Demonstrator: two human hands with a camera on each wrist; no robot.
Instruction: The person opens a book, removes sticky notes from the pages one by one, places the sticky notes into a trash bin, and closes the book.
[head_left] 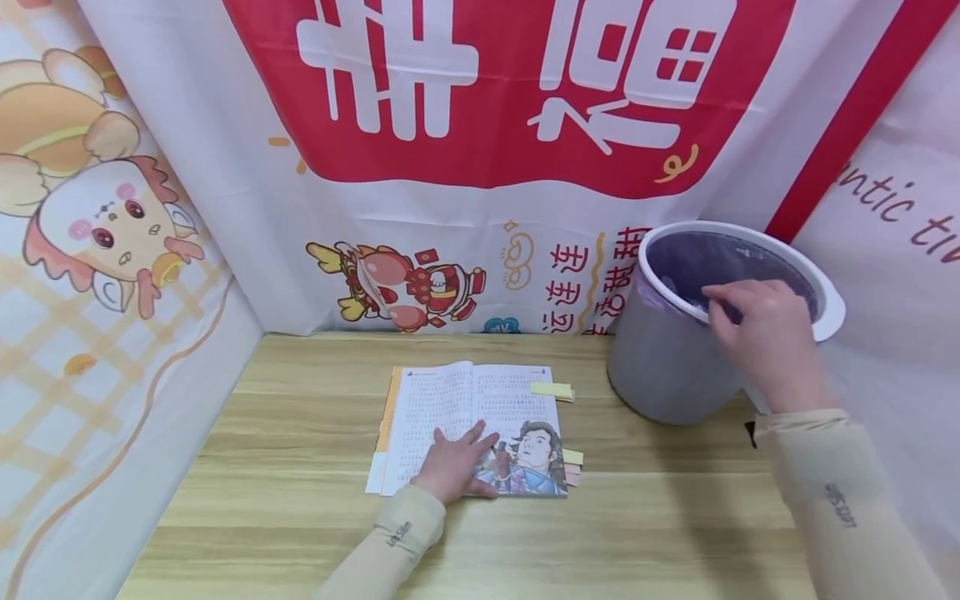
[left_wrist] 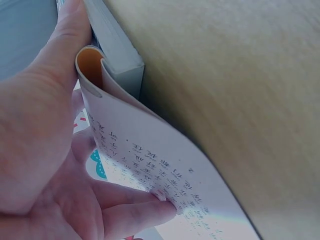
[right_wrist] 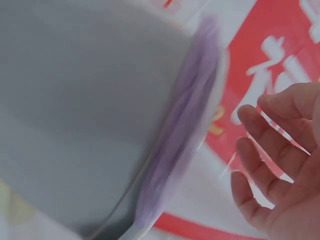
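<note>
An open book (head_left: 435, 408) lies on the wooden table, with print on both pages and a colour drawing at the lower right. Across its lower middle rests my left hand (head_left: 453, 462), fingers spread over the pages. The left wrist view has its thumb along the book's near edge, beside a curled page (left_wrist: 145, 135). Over the near rim of a grey bin (head_left: 667, 375) is my right hand (head_left: 772, 342). Its fingers (right_wrist: 272, 150) are loosely bent in the right wrist view, and nothing shows between them. A purple bag (right_wrist: 175, 130) lines the bin and folds over its rim.
Yellow sticky tabs (head_left: 552, 390) stick out from the book's right side. The bin stands at the table's back right, its white rim (head_left: 828, 312) reaching above the tabletop. A printed cloth (head_left: 465, 208) hangs behind the table, and another patterned cloth (head_left: 90, 358) borders the left.
</note>
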